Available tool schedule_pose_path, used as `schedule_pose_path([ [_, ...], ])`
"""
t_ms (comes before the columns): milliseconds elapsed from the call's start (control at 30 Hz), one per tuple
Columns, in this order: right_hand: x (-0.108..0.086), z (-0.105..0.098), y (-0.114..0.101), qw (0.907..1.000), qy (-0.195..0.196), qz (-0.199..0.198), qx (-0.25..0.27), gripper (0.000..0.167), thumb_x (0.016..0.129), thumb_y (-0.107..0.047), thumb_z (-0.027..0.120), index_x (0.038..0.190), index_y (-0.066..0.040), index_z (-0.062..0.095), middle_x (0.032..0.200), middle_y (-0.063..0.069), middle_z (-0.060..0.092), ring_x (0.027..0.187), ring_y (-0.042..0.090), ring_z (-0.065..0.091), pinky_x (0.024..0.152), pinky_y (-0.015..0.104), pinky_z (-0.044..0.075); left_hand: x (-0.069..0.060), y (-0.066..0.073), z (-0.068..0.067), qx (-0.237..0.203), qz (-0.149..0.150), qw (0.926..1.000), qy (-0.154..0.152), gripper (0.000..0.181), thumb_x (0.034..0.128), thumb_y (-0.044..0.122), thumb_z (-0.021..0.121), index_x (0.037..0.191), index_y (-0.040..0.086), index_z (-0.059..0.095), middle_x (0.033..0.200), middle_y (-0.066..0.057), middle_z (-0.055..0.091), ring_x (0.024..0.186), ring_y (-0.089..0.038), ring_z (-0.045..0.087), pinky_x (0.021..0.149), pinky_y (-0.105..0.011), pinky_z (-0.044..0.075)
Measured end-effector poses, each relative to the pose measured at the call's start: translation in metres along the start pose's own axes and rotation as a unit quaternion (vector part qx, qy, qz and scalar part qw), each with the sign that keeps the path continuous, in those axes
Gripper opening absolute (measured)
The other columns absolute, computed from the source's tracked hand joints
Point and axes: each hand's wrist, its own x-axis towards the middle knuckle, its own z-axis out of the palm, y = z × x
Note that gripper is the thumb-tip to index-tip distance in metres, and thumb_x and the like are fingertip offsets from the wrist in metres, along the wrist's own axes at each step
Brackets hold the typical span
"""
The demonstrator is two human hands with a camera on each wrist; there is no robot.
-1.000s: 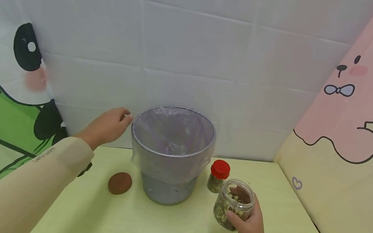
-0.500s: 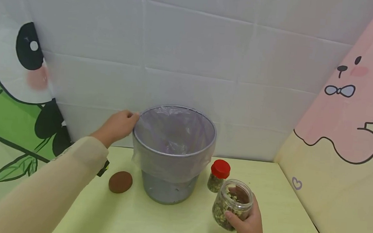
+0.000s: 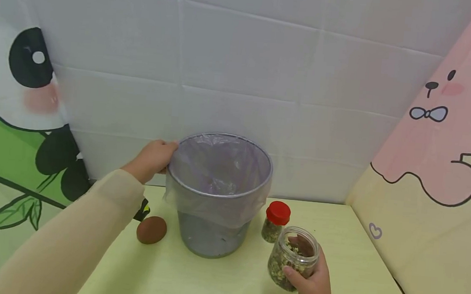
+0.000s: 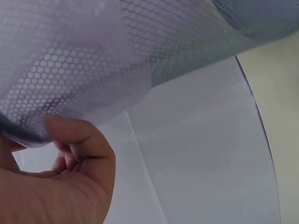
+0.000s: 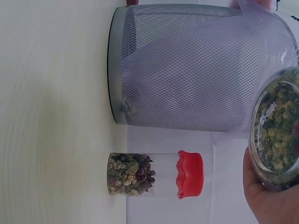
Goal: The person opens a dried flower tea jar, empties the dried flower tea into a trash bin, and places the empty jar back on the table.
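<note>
A mesh wastebasket [image 3: 211,237] stands upright on the table, lined with a thin translucent purplish bag [image 3: 218,210] folded over its rim. At the rim's left side, my left hand [image 3: 151,159] pinches the edge through the bag; in the left wrist view its thumb [image 4: 70,130] lies against the mesh and the other fingertips are partly hidden. My right hand [image 3: 316,282] grips an uncapped glass jar [image 3: 293,262], raised and slightly tilted, holding dried yellowish-green buds. Its thumb is across the jar's front. Beside the wastebasket, a smaller jar [image 5: 154,175] with a red lid holds dried buds.
A round brown lid [image 3: 152,230] lies on the table [image 3: 208,283] left of the wastebasket. White sheeting [image 3: 242,64] rises just behind the table. Printed panels with a pink bear [image 3: 440,135] and a green figure [image 3: 14,157] flank the right and left sides.
My left hand has moved right from beside the wastebasket and taken hold of its rim. The right hand and its jar have barely shifted.
</note>
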Motion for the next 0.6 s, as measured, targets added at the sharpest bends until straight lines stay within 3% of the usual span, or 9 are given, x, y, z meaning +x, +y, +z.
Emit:
schedule_pose_path([
  [133,0.0006,0.0021,0.0006,1.0000,-0.001,0.006,-0.002,0.070,0.085,0.001,0.078,0.146,-0.009,0.045,0.135,0.010,0.060,0.120,0.016,0.060,0.095,0.021,0.048,0.0012,0.0016,0.0020,-0.024,-0.009,0.9995,0.015,0.061,0.1073,0.035,0.037,0.151,-0.006,0.040,0.128,-0.018,0.053,0.095,-0.023,0.056,0.082,-0.034,0.051],
  [233,0.0003,0.0027,0.0004,1.0000,-0.003,0.008,-0.002,0.070,0.085,0.002,0.078,0.146,-0.009,0.045,0.136,0.011,0.060,0.120,0.015,0.060,0.095,0.021,0.048,-0.0003,0.0023,0.0039,-0.024,-0.010,0.9994,0.024,0.058,0.1035,0.027,0.037,0.149,-0.008,0.041,0.133,-0.020,0.052,0.102,-0.025,0.055,0.082,-0.034,0.050],
  [400,0.0002,0.0032,0.0004,1.0000,-0.005,0.002,0.002,0.071,0.084,0.003,0.077,0.146,-0.008,0.045,0.135,0.011,0.060,0.120,0.016,0.060,0.095,0.021,0.048,0.0010,0.0011,0.0062,0.032,0.016,0.9986,0.040,0.053,0.1042,0.024,0.037,0.146,-0.008,0.044,0.142,-0.025,0.050,0.116,-0.034,0.054,0.089,-0.043,0.052],
  [600,0.0007,0.0042,0.0012,1.0000,-0.001,0.007,0.000,0.071,0.083,0.003,0.078,0.145,-0.009,0.046,0.134,0.010,0.061,0.121,0.015,0.059,0.096,0.020,0.047,0.0025,0.0028,0.0057,0.111,0.040,0.9911,0.062,0.047,0.1029,0.023,0.037,0.133,-0.009,0.052,0.130,-0.025,0.057,0.110,-0.037,0.056,0.087,-0.047,0.050],
])
